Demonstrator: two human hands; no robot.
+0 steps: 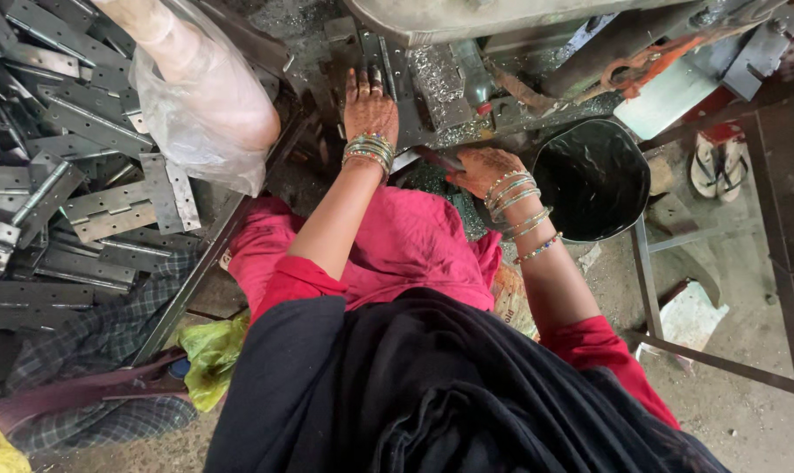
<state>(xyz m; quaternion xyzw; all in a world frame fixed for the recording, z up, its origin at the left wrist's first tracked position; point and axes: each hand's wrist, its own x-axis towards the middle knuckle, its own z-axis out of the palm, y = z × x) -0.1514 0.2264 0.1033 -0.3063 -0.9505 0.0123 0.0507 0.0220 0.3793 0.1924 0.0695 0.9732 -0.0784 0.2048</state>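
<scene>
left hand (370, 107) lies flat, fingers spread, on a grey perforated steel hinge plate (405, 83) at the far machine bed | right hand (483, 169) pinches a thin dark red-tipped tool (436, 159) near the round black bucket (593, 179) | pile of grey steel hinges (73, 166) far left

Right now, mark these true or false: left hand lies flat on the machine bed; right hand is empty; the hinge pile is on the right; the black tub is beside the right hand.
1. The left hand lies flat on the grey metal machine bed: true.
2. The right hand is empty: false, it grips a slim dark tool.
3. The grey steel hinge pile is on the right: false, on the left.
4. The round black tub sits beside the right hand: true.
</scene>
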